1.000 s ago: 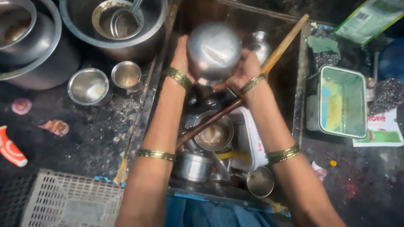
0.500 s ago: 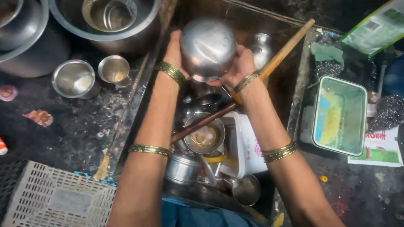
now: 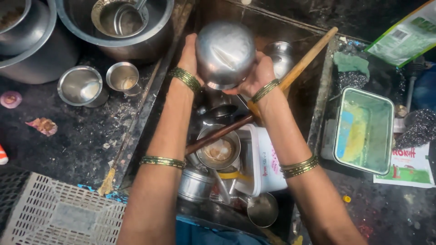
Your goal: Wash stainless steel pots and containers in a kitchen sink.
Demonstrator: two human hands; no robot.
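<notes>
A round steel pot (image 3: 225,53) is held bottom-up over the dark sink (image 3: 313,113). My left hand (image 3: 190,53) cups its left side and my right hand (image 3: 255,77) grips its lower right side. Green-gold bangles ring both wrists and forearms. Under my arms lie dirty dishes: a steel cup with brown residue (image 3: 219,150), a white plastic tub (image 3: 265,161), a small steel canister (image 3: 195,186) and a steel bowl (image 3: 262,209). A long wooden stick (image 3: 303,63) slants across the sink beneath my right hand.
On the dark counter to the left stand two small steel bowls (image 3: 81,85) (image 3: 122,76), a big pot holding a ladle (image 3: 119,20), and a white plastic crate (image 3: 54,213). To the right sit a green soap tray (image 3: 363,129), scrubbers and a printed packet (image 3: 404,168).
The camera view has shifted slightly; both hands keep hold of the pot, which stays over the sink and has turned a little in my grip.
</notes>
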